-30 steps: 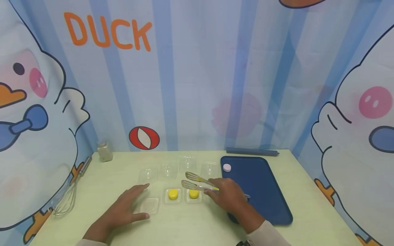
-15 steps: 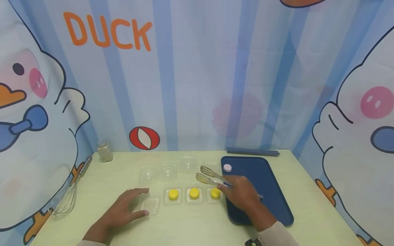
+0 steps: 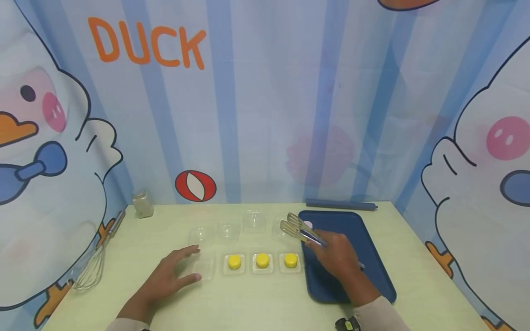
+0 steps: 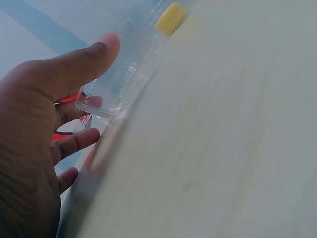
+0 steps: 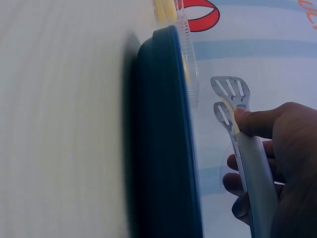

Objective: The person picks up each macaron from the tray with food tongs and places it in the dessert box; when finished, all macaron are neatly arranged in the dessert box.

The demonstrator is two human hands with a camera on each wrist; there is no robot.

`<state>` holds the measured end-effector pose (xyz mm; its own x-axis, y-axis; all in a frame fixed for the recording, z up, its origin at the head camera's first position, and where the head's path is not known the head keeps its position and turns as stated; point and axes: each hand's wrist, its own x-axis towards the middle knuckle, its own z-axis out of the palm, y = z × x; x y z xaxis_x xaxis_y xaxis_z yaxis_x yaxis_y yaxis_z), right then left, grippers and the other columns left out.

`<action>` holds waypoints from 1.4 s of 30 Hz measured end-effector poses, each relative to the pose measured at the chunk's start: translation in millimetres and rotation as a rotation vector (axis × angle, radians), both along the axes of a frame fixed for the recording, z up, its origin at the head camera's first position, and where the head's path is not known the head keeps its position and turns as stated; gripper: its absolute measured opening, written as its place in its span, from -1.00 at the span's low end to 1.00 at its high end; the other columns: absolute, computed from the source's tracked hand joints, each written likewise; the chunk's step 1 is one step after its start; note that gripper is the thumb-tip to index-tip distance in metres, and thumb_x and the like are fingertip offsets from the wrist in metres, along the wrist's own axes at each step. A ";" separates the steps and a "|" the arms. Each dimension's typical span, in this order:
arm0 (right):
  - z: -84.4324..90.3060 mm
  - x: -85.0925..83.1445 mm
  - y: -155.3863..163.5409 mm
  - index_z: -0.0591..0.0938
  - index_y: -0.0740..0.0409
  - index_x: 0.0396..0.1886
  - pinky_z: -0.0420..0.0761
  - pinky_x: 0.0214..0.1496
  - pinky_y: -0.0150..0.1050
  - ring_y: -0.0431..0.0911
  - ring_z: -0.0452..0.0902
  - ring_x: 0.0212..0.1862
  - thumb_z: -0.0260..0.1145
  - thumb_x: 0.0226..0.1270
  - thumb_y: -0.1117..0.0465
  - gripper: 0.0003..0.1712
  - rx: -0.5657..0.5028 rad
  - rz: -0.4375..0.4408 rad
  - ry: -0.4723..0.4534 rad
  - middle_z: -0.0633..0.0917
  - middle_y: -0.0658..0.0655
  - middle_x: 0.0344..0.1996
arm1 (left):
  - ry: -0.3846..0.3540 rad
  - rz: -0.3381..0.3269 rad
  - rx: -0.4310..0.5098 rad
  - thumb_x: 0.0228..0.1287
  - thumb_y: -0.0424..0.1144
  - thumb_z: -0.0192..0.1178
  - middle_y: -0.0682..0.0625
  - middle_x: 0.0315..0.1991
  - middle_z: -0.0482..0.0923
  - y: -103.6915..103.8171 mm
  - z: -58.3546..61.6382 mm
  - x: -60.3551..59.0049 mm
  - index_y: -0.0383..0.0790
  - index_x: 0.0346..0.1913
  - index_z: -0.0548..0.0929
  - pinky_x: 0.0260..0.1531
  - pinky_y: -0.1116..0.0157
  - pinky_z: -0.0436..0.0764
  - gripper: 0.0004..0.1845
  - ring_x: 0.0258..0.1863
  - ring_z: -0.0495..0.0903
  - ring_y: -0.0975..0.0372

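In the head view my left hand (image 3: 170, 272) has thumb and forefinger at opposite edges of a clear plastic container base (image 3: 204, 265). The left wrist view shows that base (image 4: 111, 82) between them, a fingertip visible through the plastic. My right hand (image 3: 334, 252) grips metal serving tongs (image 3: 301, 230) with slotted ends, nothing between their tips. They hang over the left edge of a navy tray (image 3: 339, 230), partly covering a pale pink macaron (image 3: 308, 224) on it. Yellow macarons (image 3: 234, 262) sit singly in three clear bases lined up left of the tray.
Several clear domed lids (image 3: 254, 221) stand behind the bases. A whisk (image 3: 93, 264) and a small metallic box (image 3: 142, 204) lie at the left. A dark blue rod (image 3: 341, 204) runs along the table's back edge, before a duck-patterned curtain.
My right hand has carried the tongs rightward and back, from the yellow macarons to the tray's left edge. My left thumb has closed toward the forefinger, and the clear base has slid slightly away.
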<state>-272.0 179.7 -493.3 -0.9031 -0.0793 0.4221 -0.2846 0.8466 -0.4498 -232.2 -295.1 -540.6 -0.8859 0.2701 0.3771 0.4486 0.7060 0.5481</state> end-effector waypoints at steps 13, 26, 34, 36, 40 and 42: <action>-0.3 -7.6 8.2 0.81 0.16 -0.03 0.61 -0.36 0.03 0.00 0.62 -0.40 0.51 0.49 0.01 -0.69 0.013 -0.174 0.015 0.82 0.17 -0.31 | -0.027 -0.011 0.016 0.25 0.04 0.62 0.01 0.39 0.70 2.0 -2.7 -9.9 -0.13 0.56 0.51 0.42 -0.31 0.51 -0.13 0.44 0.60 -0.12; -5.6 -13.8 10.7 0.77 0.19 -0.18 0.48 -0.44 -0.07 -0.02 0.55 -0.46 0.51 0.48 0.01 -0.70 0.012 -0.235 -0.103 0.74 0.13 -0.42 | -0.090 -0.013 0.028 0.28 0.04 0.59 -0.08 0.42 0.68 1.4 -1.9 -11.8 -0.20 0.71 0.25 0.51 -0.44 0.34 0.07 0.56 0.46 -0.26; -8.3 -14.0 12.2 0.77 0.20 -0.20 0.45 -0.45 -0.09 -0.03 0.53 -0.46 0.53 0.47 0.03 -0.70 0.011 -0.242 -0.122 0.72 0.13 -0.44 | -0.085 -0.024 0.044 0.30 0.01 0.58 -0.12 0.43 0.66 2.9 -1.9 -9.0 -0.22 0.73 0.21 0.51 -0.45 0.33 0.08 0.57 0.44 -0.27; -9.0 -14.1 12.7 0.77 0.19 -0.19 0.45 -0.45 -0.08 -0.03 0.54 -0.46 0.53 0.47 0.02 -0.70 0.013 -0.248 -0.133 0.72 0.13 -0.44 | -0.077 -0.028 0.042 0.30 0.01 0.58 -0.13 0.42 0.67 2.8 -3.6 -9.0 -0.22 0.73 0.21 0.49 -0.45 0.34 0.08 0.56 0.45 -0.28; -10.3 -14.6 13.3 0.78 0.19 -0.21 0.46 -0.45 -0.06 -0.02 0.54 -0.46 0.53 0.47 0.03 -0.71 0.021 -0.251 -0.136 0.72 0.13 -0.44 | -0.067 -0.028 0.031 0.30 0.02 0.57 -0.14 0.42 0.66 2.5 -5.1 -9.9 -0.21 0.73 0.21 0.48 -0.46 0.36 0.08 0.55 0.46 -0.29; -11.0 -14.7 13.4 0.78 0.18 -0.21 0.46 -0.45 -0.06 -0.02 0.54 -0.46 0.53 0.46 0.03 -0.72 0.025 -0.251 -0.130 0.72 0.13 -0.44 | -0.063 -0.028 0.028 0.30 0.01 0.58 -0.14 0.42 0.66 2.4 -5.7 -10.3 -0.22 0.73 0.21 0.48 -0.46 0.36 0.08 0.54 0.46 -0.29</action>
